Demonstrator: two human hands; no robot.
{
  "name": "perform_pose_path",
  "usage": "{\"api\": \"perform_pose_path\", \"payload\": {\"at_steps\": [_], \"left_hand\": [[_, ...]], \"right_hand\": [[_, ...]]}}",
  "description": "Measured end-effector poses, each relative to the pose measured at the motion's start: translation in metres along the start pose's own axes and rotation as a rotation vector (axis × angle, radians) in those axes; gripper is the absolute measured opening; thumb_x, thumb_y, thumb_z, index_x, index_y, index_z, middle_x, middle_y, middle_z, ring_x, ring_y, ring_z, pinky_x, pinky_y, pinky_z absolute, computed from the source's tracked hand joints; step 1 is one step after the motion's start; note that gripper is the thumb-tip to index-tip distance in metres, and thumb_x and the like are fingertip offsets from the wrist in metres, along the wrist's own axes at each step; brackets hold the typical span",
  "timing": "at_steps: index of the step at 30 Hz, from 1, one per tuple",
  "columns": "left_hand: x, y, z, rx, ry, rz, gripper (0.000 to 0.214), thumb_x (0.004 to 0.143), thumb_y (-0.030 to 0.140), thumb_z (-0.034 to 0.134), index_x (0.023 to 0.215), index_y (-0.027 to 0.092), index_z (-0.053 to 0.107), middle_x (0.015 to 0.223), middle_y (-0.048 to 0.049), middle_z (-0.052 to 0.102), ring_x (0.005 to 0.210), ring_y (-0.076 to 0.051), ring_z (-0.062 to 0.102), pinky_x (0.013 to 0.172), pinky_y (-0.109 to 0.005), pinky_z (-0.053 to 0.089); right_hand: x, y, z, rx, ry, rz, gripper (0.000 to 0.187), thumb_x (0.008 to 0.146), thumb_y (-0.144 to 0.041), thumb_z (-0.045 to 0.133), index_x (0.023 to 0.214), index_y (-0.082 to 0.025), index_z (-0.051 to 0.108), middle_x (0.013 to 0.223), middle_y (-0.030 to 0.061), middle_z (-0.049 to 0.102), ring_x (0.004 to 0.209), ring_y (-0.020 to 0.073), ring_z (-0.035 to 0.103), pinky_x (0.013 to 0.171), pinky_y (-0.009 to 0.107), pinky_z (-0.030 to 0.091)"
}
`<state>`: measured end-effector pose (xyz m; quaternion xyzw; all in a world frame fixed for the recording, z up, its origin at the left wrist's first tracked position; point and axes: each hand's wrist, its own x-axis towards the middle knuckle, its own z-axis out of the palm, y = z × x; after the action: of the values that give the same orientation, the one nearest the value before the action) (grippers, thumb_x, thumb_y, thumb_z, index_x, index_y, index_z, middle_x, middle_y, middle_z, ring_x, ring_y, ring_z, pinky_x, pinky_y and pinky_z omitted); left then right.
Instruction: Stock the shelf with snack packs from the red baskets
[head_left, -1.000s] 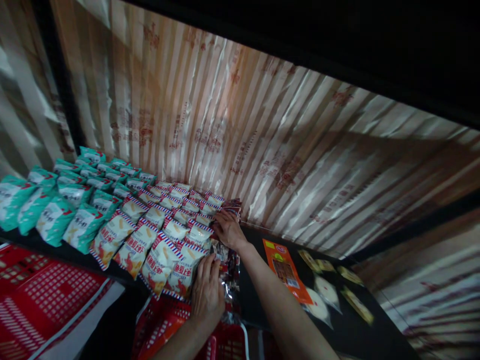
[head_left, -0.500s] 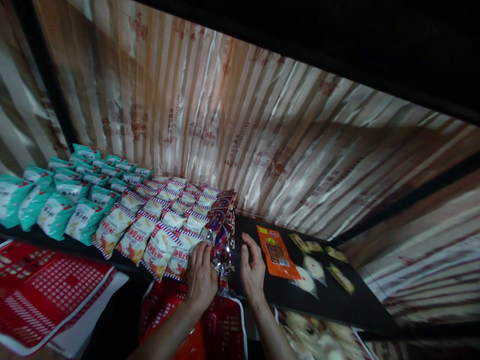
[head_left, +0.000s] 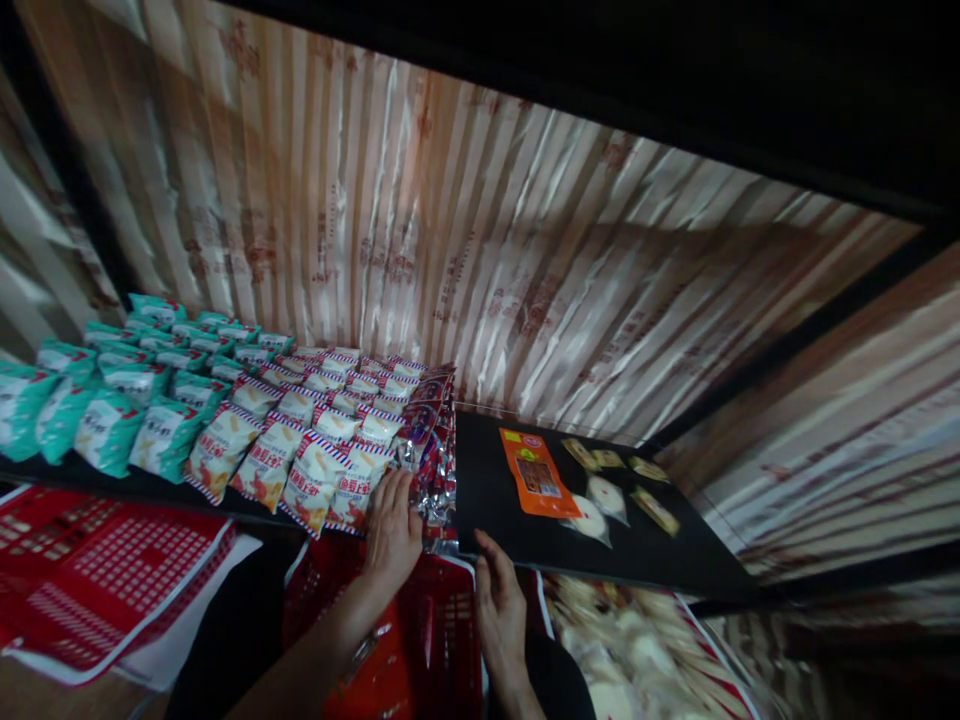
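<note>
Looking down at a black shelf (head_left: pixel 480 480), slanted across the view, dim light. Wrinkled striped sheeting (head_left: pixel 525 250) behind, reddish print on it; dark board (head_left: pixel 675 80) overhead, black post (head_left: pixel 71 160) at left, black brace (head_left: pixel 784 347) at right. Left stretch of shelf packed in rows: teal bags (head_left: pixel 109 432) leftmost, white bags (head_left: pixel 309 480) next, then dark red packs (head_left: pixel 426 430), shiny, just beside bare black surface. Farther right, lying flat: orange pack (head_left: pixel 536 475), white rounds (head_left: pixel 589 520), small yellow packs (head_left: pixel 656 510). Below near edge: red basket (head_left: pixel 127 565) at left, second basket (head_left: pixel 450 610) in the middle, bin (head_left: pixel 544 605) of pale packs (head_left: pixel 637 650) at right. Left hand (head_left: pixel 394 530) at near right corner of white bags, fingers extended, close together; can't tell if gripping. Right hand (head_left: pixel 501 605) just off near edge, loosely curled, digits slightly apart.
</note>
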<state>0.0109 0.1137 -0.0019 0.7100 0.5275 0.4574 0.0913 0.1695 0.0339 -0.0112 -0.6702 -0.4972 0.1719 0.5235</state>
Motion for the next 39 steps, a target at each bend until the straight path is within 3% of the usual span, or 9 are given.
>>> {"api": "perform_pose_path", "payload": {"at_steps": [11,31,39], "left_hand": [[0.001,-0.003,-0.008,-0.002,-0.017,0.022,0.045,0.079,0.007,0.038,0.123,0.012,0.046,0.125,-0.0118,0.054,0.123,-0.021,0.043,0.102,-0.044,0.04],[-0.003,-0.001,-0.006,-0.007,0.013,0.041,0.042,0.078,0.007,0.04,0.118,0.014,0.051,0.12,-0.0103,0.057,0.119,-0.023,0.047,0.099,-0.046,0.043],[-0.002,0.0,-0.005,-0.025,0.018,0.037,0.042,0.079,0.007,0.038,0.118,0.014,0.049,0.121,-0.0108,0.056,0.12,-0.023,0.045,0.1,-0.046,0.042]], "right_hand": [[-0.006,-0.004,0.015,-0.003,-0.005,-0.017,0.038,0.081,-0.043,0.048,0.104,-0.018,0.063,0.109,0.0108,0.065,0.104,0.0237,0.059,0.093,0.041,0.045],[-0.021,0.012,0.007,-0.011,0.044,0.006,0.036,0.08,-0.044,0.048,0.099,-0.019,0.066,0.105,0.0104,0.067,0.099,0.0237,0.061,0.088,0.04,0.048],[-0.028,0.018,0.01,-0.024,0.008,0.04,0.037,0.08,-0.043,0.048,0.102,-0.019,0.065,0.107,0.0106,0.066,0.101,0.0244,0.061,0.091,0.041,0.046]]}}
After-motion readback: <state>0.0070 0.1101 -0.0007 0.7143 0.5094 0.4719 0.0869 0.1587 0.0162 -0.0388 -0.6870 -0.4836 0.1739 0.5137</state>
